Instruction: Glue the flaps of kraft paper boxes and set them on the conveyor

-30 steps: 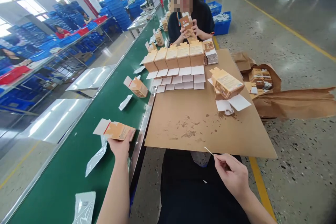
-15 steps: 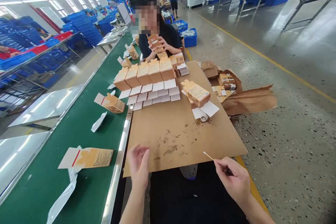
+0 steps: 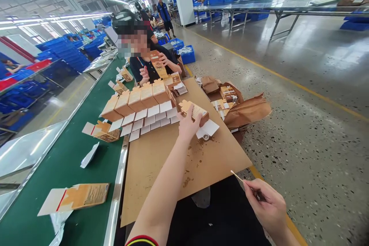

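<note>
Brown cardboard box with notched flaps [image 3: 200, 112] sits at the right side of the brown cardboard surface [image 3: 155, 161], on white flaps, beside a small pale ring-shaped item [image 3: 205, 137]. The left hand [image 3: 188, 125], above the surface's near left part half a second ago, now touches the box's near left side, fingers partly spread; whether it grips cannot be told. The right hand [image 3: 266, 201] still pinches a thin white-tipped swab [image 3: 236, 176] between thumb and fingers. Across the surface, a person [image 3: 150, 55] now has one hand away from an upright carton [image 3: 158, 63]. Print on the box is too small to read. The left hand hides part of the box, and the left forearm covers some dark marks [image 3: 187, 182].
</note>
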{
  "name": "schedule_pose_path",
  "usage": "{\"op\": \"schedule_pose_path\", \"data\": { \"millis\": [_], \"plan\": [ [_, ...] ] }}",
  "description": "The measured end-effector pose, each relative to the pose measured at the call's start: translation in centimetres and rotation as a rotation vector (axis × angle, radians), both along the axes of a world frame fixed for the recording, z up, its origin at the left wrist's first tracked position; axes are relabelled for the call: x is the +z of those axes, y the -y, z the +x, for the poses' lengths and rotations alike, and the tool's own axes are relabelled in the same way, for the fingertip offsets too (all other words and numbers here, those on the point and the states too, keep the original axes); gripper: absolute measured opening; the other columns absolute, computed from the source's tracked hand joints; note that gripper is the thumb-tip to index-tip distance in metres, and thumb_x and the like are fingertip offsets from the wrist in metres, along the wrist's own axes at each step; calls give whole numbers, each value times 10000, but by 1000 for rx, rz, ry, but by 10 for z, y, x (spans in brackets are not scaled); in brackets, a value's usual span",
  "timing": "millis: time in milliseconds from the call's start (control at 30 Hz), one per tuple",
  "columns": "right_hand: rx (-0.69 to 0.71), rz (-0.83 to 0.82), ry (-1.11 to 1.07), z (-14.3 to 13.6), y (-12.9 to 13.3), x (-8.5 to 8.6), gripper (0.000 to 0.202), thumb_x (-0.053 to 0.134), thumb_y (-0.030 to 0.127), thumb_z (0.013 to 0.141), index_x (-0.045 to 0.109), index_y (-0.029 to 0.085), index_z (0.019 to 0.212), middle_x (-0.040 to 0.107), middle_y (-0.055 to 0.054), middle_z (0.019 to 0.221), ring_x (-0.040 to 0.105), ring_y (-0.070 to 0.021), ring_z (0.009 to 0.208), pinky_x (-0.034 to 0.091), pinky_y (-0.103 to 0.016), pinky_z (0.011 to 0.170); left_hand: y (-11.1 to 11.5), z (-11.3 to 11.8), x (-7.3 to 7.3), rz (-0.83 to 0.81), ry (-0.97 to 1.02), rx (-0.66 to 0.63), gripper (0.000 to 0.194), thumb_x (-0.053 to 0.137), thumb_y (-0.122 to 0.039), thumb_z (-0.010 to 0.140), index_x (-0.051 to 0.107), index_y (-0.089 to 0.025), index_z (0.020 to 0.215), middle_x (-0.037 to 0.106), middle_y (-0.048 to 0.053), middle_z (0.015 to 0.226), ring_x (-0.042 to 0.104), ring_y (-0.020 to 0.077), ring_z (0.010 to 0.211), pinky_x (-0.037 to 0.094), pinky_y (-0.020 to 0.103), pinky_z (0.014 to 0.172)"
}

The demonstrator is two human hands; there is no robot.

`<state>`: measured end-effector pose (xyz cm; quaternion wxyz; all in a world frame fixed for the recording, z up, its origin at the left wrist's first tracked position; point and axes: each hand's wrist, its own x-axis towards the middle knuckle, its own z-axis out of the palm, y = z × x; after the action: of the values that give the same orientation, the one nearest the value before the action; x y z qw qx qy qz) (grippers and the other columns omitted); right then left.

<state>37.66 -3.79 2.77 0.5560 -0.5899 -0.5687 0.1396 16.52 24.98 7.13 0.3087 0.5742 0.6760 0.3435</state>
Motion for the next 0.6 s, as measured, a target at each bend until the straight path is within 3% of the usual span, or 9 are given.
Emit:
{"op": "schedule_pose_path", "data": {
  "millis": [67,200,367,467,533,600],
  "plan": [
    [-6,28,-29,5,0,4,208,774,264,1041,803,328,846,675,15,613,590,-200,439,513,-335,415,9,-3,-7,14,-16,3,827,829,-692,949,688,-401,1710,502,234,1759,663,515,1515,422,709,1332],
    [-27,42,-61,16,-8,13,227,788,282,1048,828,309,826,666,3,604,584,-193,458,500,-335,420,16,-10,-15,59,27,-37,831,789,-660,989,622,-425,1769,669,210,1693,519,570,1627,236,838,1379],
    [0,115,-65,26,-22,19,171,824,278,1040,858,286,873,662,24,611,575,-156,476,496,-287,430,20,-10,-24,116,120,-82,750,765,-523,1029,600,-472,1759,639,102,1794,451,494,1714,183,786,1437],
    [-7,131,-78,29,-23,21,187,823,260,1043,846,270,858,691,18,627,587,-152,486,505,-277,440,33,-6,-27,212,261,-76,733,695,-488,1089,531,-406,1799,531,115,1881,451,418,1754,233,686,1473],
    [-24,134,-93,32,-24,22,191,834,270,1041,839,263,850,727,3,654,617,-160,502,532,-282,459,51,-6,-26,284,470,-88,803,679,-550,1119,416,-377,1858,431,137,1942,465,379,1761,373,603,1441],
    [-35,133,-77,35,-31,23,200,839,286,1045,837,255,847,759,-13,682,645,-165,522,554,-284,486,78,-13,-24,326,677,-95,993,757,-638,1081,256,-426,1912,365,139,1979,494,375,1753,524,548,1349]
  ]
}}
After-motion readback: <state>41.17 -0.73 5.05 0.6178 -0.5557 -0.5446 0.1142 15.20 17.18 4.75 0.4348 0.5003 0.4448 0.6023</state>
